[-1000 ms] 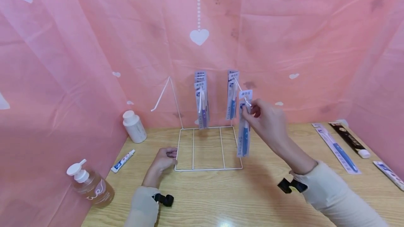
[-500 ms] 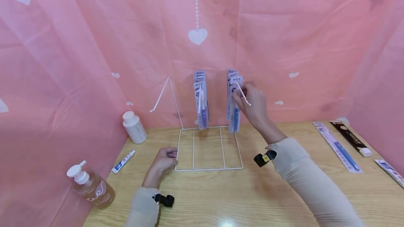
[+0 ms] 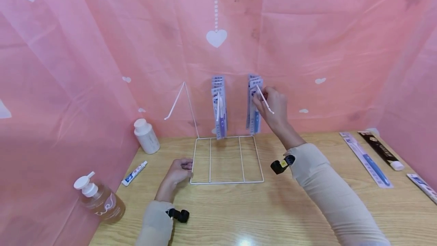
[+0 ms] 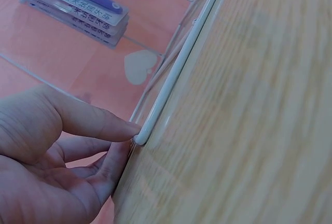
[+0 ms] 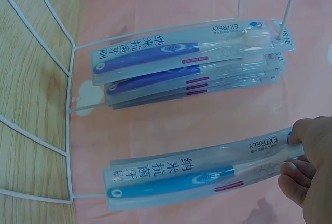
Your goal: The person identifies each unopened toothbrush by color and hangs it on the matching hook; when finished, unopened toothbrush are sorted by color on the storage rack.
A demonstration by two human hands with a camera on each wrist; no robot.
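My right hand (image 3: 275, 109) pinches a packaged toothbrush (image 3: 256, 124) with a blue handle near its top. The pack hangs on the right hook (image 3: 265, 101) of a white wire display rack (image 3: 225, 182), in front of other packs. In the right wrist view, finger and thumb grip the card end of that blue toothbrush pack (image 5: 171, 181). Down at the base's front left corner, my left hand (image 3: 177, 172) pinches the wire, and the left wrist view shows thumb and fingers at the bar (image 4: 171, 86). Several purple toothbrush packs (image 3: 221, 124) hang on the middle hook.
The left hook (image 3: 175, 101) carries nothing. To the left stand a white bottle (image 3: 146, 136) and a pump bottle (image 3: 104, 202), with a small toothpaste tube (image 3: 134, 173) between. At right lie a packaged toothbrush (image 3: 367, 159), a dark tube (image 3: 380, 150) and another tube (image 3: 423, 188).
My right hand has moved left and back, sliding the blue toothbrush pack from the hook's tip up against the packs behind. The left hand has stayed on the rack.
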